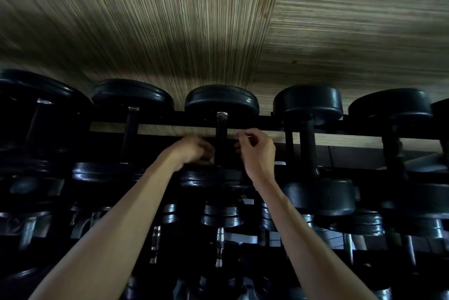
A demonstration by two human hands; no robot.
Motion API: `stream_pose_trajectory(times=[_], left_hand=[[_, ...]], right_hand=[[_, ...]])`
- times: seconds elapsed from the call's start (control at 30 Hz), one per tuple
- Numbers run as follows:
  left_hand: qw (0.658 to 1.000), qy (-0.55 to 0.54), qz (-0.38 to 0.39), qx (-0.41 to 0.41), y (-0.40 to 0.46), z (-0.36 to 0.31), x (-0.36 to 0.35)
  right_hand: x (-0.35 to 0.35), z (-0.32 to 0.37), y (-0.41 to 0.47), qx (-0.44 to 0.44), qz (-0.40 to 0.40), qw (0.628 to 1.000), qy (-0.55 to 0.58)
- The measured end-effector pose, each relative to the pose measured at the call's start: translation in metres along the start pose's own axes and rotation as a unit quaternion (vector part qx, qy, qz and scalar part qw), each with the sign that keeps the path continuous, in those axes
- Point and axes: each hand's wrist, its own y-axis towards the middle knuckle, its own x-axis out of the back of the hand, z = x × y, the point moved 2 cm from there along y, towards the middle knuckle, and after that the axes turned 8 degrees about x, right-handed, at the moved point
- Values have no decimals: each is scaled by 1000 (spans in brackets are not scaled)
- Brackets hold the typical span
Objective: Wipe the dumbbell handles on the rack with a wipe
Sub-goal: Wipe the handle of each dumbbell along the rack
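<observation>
While both bare forearms reach up from the lower edge of the view, the left hand [193,151] sits just left of the dark metal handle [221,139] of the centre dumbbell on the top tier of the black steel rack [267,121]. Its fingers are curled in toward the handle; whether they hold anything cannot be told, as that side is dark and blurred. The right hand [257,151] sits just right of the same handle, thumb and forefinger drawn together in a pinch, other fingers curled. A pale edge shows at those fingertips, too small to identify as a wipe. The handle runs front to back between two round black rubber heads, the far head [221,100] resting over the rack's rear rail and the near head [211,178] at the front edge, below the hands. Similar black dumbbells flank it left and right along the tier. Lower tiers carry smaller chrome-handled dumbbells [220,246]. Striped tan flooring [194,32] lies beyond the rack.
</observation>
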Motion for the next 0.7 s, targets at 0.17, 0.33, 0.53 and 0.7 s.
stream_pose_trajectory(times=[0.17,0.33,0.53,0.7], left_hand=[[997,-55,-48,-13,3,-8,-1],[990,-103,-89,-31,13,-21,2],[1000,7,-16,8,-5,-1,1],[985,-128,-112,-40,19,-31,3]], right_hand=[[0,0,-1,-5,4,1000,-5],[0,-1,-1,-8,-4,1000,-3],[1,3,-1,-7,-1,1000,6],[1,2,-3,-12,-9,1000,17]])
